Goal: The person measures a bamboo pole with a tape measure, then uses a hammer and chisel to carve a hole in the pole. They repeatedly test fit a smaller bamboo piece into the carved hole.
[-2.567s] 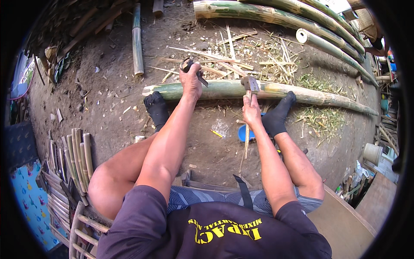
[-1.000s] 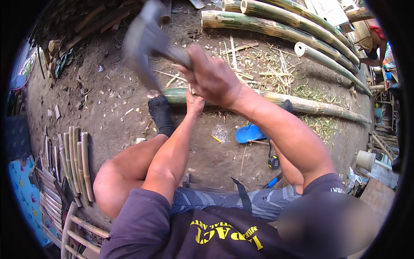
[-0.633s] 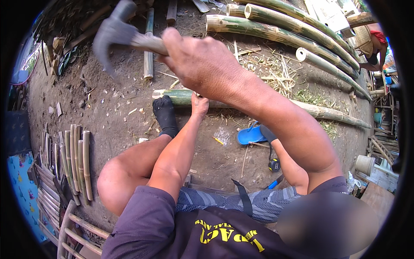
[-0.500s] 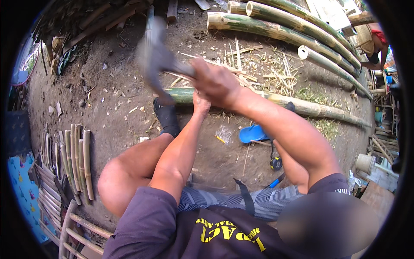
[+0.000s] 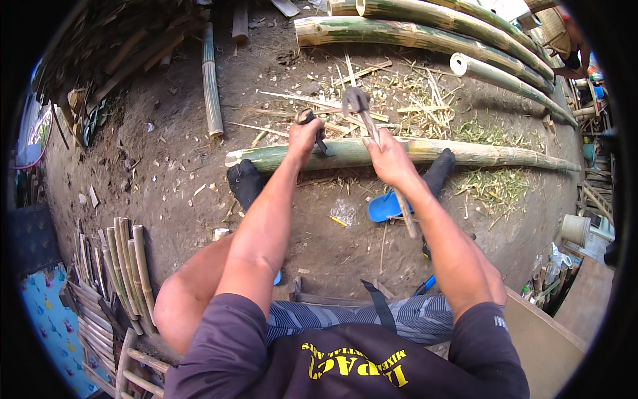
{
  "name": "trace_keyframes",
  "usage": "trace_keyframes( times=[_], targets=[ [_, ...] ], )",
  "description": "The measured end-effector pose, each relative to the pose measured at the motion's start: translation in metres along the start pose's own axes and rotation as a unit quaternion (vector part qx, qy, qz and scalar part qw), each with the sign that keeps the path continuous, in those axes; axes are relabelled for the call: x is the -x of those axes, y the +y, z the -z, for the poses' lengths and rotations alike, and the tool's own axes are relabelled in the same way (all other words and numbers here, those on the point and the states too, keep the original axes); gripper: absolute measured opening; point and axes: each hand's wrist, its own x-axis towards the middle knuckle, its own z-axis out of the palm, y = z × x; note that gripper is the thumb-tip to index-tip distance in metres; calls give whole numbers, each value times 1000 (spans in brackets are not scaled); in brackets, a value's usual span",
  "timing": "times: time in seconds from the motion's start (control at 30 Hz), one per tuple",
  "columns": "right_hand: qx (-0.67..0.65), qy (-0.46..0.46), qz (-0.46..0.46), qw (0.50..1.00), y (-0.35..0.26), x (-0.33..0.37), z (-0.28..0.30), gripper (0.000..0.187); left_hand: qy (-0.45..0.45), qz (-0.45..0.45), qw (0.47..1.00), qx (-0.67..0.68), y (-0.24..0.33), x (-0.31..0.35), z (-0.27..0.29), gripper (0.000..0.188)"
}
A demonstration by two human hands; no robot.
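While the green bamboo pole lies crosswise on the ground in front of the seated person, both hands work directly over it. Left hand: above the pole's left part, fingers wrapped round a dark chisel-like tool, its lower end slanting down to the pole's upper face (contact or a slight gap, cannot tell from this angle). Right hand: over the pole's middle, fingers curled tight about the wooden handle of a hammer. Hammer head shows beyond the pole's far edge; handle butt points back to the near side.

Feet in black socks: left foot against the pole near its left end, right foot against it right of the middle. Near side of the pole, between the feet: blue sandal, and left of that a crumple of clear plastic. Pale shavings lie along the pole's near side to the right; split bamboo strips litter its far side. Farther beyond the pole, to the right, rest several thick bamboo poles. Past its left end, on the far side, a short bamboo length.
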Motion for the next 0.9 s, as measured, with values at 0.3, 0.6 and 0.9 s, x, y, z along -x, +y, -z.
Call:
trace_keyframes(
  times=[0.3, 0.6, 0.9],
  targets=[
    [-117, 89, -204, 968, 117, 48, -65, 37, 94, -90, 991, 11, 32, 13, -39, 54],
    [-214, 75, -214, 950, 120, 51, -64, 35, -145, -126, 981, 42, 39, -20, -68, 50],
    [-218, 72, -188, 955, 133, 47, -73, 33, -250, -147, 940, -181, 28, -23, -93, 23]
  ],
)
